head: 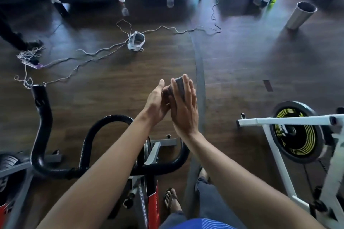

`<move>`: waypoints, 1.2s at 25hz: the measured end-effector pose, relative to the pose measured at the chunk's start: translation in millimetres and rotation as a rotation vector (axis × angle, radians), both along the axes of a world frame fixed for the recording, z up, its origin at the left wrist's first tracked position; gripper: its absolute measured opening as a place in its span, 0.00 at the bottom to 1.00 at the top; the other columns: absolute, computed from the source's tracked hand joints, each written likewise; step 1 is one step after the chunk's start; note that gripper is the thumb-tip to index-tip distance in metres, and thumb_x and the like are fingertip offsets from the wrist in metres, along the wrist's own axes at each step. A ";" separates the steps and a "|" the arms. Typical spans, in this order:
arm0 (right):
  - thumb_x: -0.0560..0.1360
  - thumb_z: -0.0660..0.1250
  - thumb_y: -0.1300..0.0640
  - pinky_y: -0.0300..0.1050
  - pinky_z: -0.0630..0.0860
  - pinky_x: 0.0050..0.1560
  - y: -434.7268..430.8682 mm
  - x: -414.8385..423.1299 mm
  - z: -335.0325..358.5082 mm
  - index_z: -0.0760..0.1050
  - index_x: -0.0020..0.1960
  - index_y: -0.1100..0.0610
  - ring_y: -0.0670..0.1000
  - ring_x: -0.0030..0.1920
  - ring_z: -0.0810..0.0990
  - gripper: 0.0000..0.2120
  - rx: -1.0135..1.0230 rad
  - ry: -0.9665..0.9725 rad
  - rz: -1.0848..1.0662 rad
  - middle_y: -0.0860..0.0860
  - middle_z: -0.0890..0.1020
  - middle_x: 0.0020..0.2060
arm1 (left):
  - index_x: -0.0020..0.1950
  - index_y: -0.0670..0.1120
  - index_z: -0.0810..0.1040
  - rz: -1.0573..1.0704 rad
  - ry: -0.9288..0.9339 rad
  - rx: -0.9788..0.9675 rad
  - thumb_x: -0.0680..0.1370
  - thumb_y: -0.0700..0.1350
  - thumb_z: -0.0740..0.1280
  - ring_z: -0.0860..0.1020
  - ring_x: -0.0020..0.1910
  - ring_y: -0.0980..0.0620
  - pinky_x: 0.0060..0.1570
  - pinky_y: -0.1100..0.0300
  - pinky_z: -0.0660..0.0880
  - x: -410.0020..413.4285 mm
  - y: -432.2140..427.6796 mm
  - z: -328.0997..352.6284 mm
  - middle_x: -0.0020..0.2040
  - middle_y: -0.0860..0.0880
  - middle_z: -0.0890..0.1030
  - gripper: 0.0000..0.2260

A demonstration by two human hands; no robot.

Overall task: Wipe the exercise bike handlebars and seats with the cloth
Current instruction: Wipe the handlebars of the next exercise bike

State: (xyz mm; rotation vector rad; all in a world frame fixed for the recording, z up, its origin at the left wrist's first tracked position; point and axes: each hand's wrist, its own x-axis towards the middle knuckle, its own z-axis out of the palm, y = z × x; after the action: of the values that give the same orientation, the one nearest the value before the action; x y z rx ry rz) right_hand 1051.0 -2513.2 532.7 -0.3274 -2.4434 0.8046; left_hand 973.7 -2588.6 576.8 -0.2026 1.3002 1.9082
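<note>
Dark wooden gym flooring [104, 83] lies behind everything. Just above the black handlebars [39, 135], in the air, the dark folded cloth [179, 84] is kept between the two palms. It stands on its edge, and its long axis runs along the fingers, away from the person; its far end comes out a little past the fingertips.

The right hand [185, 111] presses flat on the cloth with straight fingers. The left hand [157, 103] touches the other side with the thumb straight; its fingers are mostly hidden, so one cannot tell if they curl round the cloth.

To the right of the handlebars stands a white bike frame [279, 121] with a black and yellow flywheel [296, 133]. Well beyond the handlebars, a white headset [136, 41] with long cables lies on the floor, and further right a metal cylinder [301, 16].
</note>
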 end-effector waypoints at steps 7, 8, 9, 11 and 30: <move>0.72 0.63 0.75 0.62 0.71 0.70 -7.4 22.3 -3.3 0.58 0.81 0.51 0.53 0.82 0.46 0.41 -0.054 -0.071 0.009 0.49 0.48 0.82 | 0.55 0.44 0.82 -0.021 0.039 -0.032 0.86 0.57 0.50 0.83 0.42 0.54 0.47 0.59 0.76 -1.4 -3.3 -4.8 0.43 0.49 0.86 0.25; 0.73 0.62 0.75 0.63 0.71 0.70 -4.7 17.7 -0.4 0.58 0.81 0.51 0.53 0.82 0.45 0.41 -0.053 -0.068 0.007 0.50 0.48 0.82 | 0.56 0.44 0.81 -0.030 0.044 -0.028 0.86 0.57 0.50 0.83 0.43 0.54 0.47 0.59 0.76 -2.0 -3.4 -4.5 0.44 0.49 0.86 0.25; 0.75 0.62 0.74 0.63 0.70 0.71 -2.1 13.3 2.9 0.58 0.81 0.51 0.53 0.82 0.45 0.39 -0.055 -0.067 -0.005 0.50 0.48 0.82 | 0.57 0.43 0.81 -0.040 0.052 -0.029 0.86 0.57 0.50 0.83 0.44 0.53 0.48 0.59 0.76 -2.2 -2.8 -3.8 0.45 0.48 0.85 0.25; 0.74 0.62 0.75 0.61 0.70 0.71 -2.6 17.0 3.1 0.57 0.81 0.52 0.53 0.82 0.45 0.40 -0.048 -0.102 -0.018 0.51 0.48 0.82 | 0.57 0.43 0.81 -0.038 0.052 -0.033 0.86 0.57 0.50 0.82 0.44 0.53 0.47 0.60 0.77 -0.9 -2.3 -1.3 0.45 0.48 0.86 0.25; 0.84 0.58 0.57 0.44 0.46 0.76 -26.6 95.3 -2.4 0.55 0.81 0.51 0.56 0.81 0.45 0.27 -0.143 -0.432 0.031 0.53 0.48 0.82 | 0.61 0.44 0.81 -0.002 1.059 -0.829 0.81 0.39 0.65 0.77 0.60 0.54 0.65 0.59 0.72 111.6 -78.8 -20.4 0.59 0.49 0.82 0.11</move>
State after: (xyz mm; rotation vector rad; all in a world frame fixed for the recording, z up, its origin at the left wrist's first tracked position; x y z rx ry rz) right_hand 1146.3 -2539.7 530.3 -0.5697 -2.7978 1.0107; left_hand 1085.3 -2667.5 556.4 0.4756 2.7367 1.3307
